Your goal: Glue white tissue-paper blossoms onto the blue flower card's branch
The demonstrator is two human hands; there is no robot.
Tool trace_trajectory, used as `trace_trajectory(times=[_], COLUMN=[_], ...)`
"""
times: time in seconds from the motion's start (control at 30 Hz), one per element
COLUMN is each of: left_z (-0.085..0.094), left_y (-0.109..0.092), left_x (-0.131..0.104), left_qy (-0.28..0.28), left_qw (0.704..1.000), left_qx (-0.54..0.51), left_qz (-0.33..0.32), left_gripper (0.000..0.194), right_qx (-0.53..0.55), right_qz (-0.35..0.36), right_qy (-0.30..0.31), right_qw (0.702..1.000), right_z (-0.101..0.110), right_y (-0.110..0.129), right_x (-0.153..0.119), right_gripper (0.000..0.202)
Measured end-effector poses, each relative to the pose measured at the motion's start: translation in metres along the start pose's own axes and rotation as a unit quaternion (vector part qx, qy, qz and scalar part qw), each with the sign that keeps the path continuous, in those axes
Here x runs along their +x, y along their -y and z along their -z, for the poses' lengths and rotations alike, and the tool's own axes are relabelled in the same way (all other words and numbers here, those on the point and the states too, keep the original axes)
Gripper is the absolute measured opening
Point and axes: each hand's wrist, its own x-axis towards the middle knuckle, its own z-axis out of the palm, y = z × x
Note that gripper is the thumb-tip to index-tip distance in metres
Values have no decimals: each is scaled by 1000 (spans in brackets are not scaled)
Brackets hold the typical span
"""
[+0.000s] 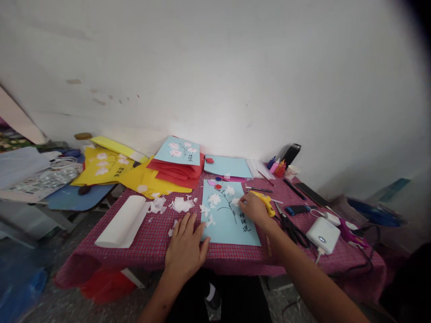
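On the checked tablecloth lies a light blue sheet (218,231) with a drawn branch, black characters and white crumpled paper blossoms (214,200). My left hand (186,244) rests flat, fingers spread, beside the sheet's lower left edge and over some white scraps. At the sheet's right side, my right hand (253,207) has its fingers pressed together on a small white paper blossom (235,202). Torn white paper pieces (182,204) lie left of the sheet. A yellow glue gun (264,202) is just beyond my right hand.
White folded paper (123,222) lies at the left. Red sheets (175,172) carry a finished blue picture (178,151) at the back. Scissors (292,229), a white power box (323,234), paint bottles (280,168) and a black flask (291,155) stand or lie at the right.
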Motion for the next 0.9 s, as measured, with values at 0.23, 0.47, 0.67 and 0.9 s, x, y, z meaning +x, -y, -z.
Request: trace_trajectory(times=[0.23,0.47,0.67,0.9], left_z=[1,1,2,0], left_y=[0,0,-1,0], left_x=[1,1,2,1], left_qy=[2,-1,6,1], left_qw=[1000,1000,1000,1000], left_qx=[0,-1,4,-2], left_qz=[-1,-2,-1,-1], left_gripper=[41,40,41,41], right_qx=[0,-3,-5,-2], right_qz=[9,7,4,23], right_qy=[-9,-7,-4,0], right_qw=[1000,1000,1000,1000], right_z=[9,4,0,10], right_y=[0,-2,-1,-1], right_x=[-1,-1,-1,-2], right_gripper=[20,20,20,23])
